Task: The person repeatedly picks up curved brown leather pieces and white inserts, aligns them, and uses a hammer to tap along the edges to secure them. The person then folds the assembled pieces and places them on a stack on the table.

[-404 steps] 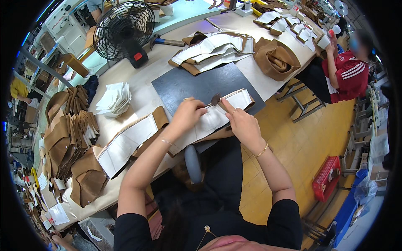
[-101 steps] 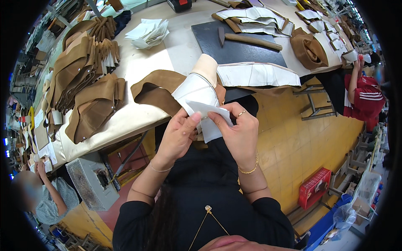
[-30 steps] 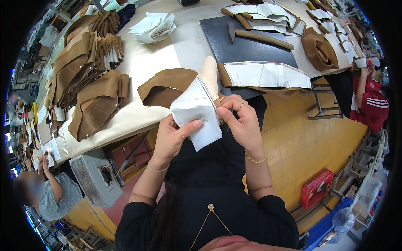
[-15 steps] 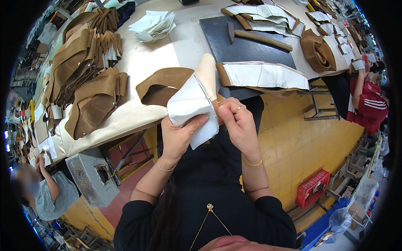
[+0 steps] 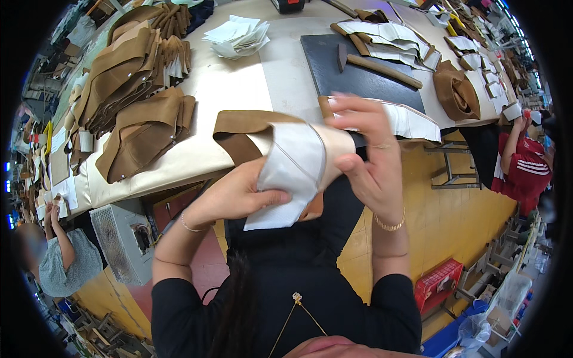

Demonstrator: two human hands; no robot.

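My left hand (image 5: 242,188) grips a white-backed brown leather piece (image 5: 293,158) by its near left side, thumb on top of the white backing. The piece is raised in front of me at the bench edge; its beige, rounded end points right and a bit of brown leather shows underneath. Beside that end is my right hand (image 5: 379,158), fingers apart and slightly blurred; whether it brushes the piece I cannot make out. Just behind the held piece lies a curved brown leather piece (image 5: 242,125). A flat white-backed leather strip (image 5: 409,122), partly behind my right hand, rests along the edge.
On the bench (image 5: 239,80) stand brown leather stacks (image 5: 143,128), a white sheet pile (image 5: 237,36), and a black slab (image 5: 322,59) with a hammer (image 5: 382,70). Right are more white-backed pieces (image 5: 388,42) and a rolled brown piece (image 5: 455,89). Two people work at either side.
My right hand has let go of the piece, opened and moved up and right. In my left hand the piece has turned, its beige end swinging from pointing away to the right.
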